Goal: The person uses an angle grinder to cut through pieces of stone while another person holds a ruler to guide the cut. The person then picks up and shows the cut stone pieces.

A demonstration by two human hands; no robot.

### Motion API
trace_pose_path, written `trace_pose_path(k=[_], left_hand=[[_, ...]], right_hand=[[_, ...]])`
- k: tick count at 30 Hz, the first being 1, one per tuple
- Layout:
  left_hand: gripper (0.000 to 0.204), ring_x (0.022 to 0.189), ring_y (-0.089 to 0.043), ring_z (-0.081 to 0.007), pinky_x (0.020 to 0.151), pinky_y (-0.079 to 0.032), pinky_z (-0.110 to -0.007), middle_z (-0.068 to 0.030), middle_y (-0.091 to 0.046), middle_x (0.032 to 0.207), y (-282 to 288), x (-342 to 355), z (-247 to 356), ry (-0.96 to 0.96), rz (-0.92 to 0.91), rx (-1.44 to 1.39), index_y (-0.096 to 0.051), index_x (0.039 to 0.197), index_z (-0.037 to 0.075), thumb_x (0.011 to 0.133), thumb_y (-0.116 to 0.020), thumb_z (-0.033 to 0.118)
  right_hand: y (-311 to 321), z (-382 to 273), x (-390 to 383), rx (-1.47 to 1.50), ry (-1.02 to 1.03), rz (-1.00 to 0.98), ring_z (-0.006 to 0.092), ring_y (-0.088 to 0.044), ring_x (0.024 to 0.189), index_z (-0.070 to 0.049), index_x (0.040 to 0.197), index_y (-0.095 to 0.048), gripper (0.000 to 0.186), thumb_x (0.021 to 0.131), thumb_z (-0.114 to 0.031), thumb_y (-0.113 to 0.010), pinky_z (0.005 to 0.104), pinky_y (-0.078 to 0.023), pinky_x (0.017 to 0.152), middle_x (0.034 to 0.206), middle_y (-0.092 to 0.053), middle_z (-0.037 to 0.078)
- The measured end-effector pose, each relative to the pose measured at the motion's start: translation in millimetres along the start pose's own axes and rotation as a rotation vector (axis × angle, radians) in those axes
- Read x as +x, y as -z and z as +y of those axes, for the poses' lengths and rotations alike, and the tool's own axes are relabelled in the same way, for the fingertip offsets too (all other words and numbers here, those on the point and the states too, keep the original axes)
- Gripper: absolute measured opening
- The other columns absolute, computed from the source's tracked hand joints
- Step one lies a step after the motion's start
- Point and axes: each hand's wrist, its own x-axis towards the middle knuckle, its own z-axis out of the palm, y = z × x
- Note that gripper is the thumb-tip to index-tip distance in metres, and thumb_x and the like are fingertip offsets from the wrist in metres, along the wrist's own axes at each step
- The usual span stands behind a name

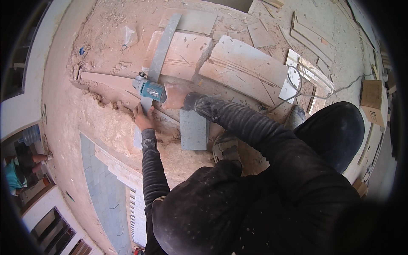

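Ground [106,46]: bright, diffuse daylight, pinkish cast
Slabs [246,63]: pale, nearly washed out at upper centre
Shadows: soft, faint
Grinder [151,90]: well lit, fairly sharp
Black clothing [276,204]: dim, folds lost toward lower centre
White wall [36,76]: bowed by wide-angle distortion
Frame corners: black vignette, blurring

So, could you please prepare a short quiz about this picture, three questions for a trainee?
1. Which of the person's hands holds the teal angle grinder with a metal head?
2. True or false: the long, narrow, grey strip passes beneath the grinder.
3. In the picture, where does the crumpled, see-through plastic bag lie? a) left of the strip; b) right of the strip; c) on the strip.

Key: 1. The right hand. 2. True. 3. a.
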Motion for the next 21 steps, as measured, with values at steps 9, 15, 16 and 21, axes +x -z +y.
trace_pose_path(k=[9, 15, 16, 21], left_hand=[[0.064, 0.108, -0.057, -0.0392, 0.091, -0.048, -0.044, -0.0223, -0.057, 0.118, -1.2, -0.7, -1.5, -0.011, 0.03, 0.007, -0.058, 0.125, -0.002, 0.077, -0.077, 0.036], [0.065, 0.106, -0.058, -0.0389, 0.091, -0.048, -0.043, -0.0225, -0.058, 0.117, -2.4, -1.3, 0.7, -0.012, 0.049, -0.014, -0.059, 0.124, -0.003, 0.076, -0.078, 0.036], [0.065, 0.105, -0.058, -0.0388, 0.091, -0.048, -0.043, -0.023, -0.059, 0.116, -2.4, -1.1, 2.0, -0.01, 0.057, -0.019, -0.059, 0.124, -0.003, 0.075, -0.079, 0.035], [0.066, 0.108, -0.057, -0.0387, 0.091, -0.048, -0.043, -0.0216, -0.057, 0.118, -0.8, -0.8, -0.2, 0.014, 0.016, 0.014, -0.058, 0.126, -0.002, 0.078, -0.076, 0.038]], right_hand=[[0.1, -3.2, -3.5, -0.007, 0.0, 0.013, 0.0396, -0.063, 0.1, 0.005, 0.106, -0.056, 0.062, 0.065, -0.038, -0.072, 0.0455, -0.05, 0.087, 0.103, -0.065, 0.026], [-0.4, -2.1, -3.9, -0.004, -0.002, 0.015, 0.0394, -0.063, 0.1, 0.005, 0.106, -0.056, 0.061, 0.065, -0.038, -0.072, 0.0456, -0.05, 0.086, 0.103, -0.065, 0.026], [0.0, -2.2, -3.9, -0.007, -0.01, 0.007, 0.0392, -0.063, 0.1, 0.005, 0.106, -0.056, 0.061, 0.065, -0.038, -0.072, 0.0456, -0.05, 0.087, 0.104, -0.065, 0.026], [4.2, -7.7, -2.9, 0.006, -0.062, -0.056, 0.0371, -0.062, 0.108, 0.006, 0.112, -0.056, 0.065, 0.065, -0.034, -0.076, 0.0408, -0.05, 0.094, 0.113, -0.062, 0.027]])
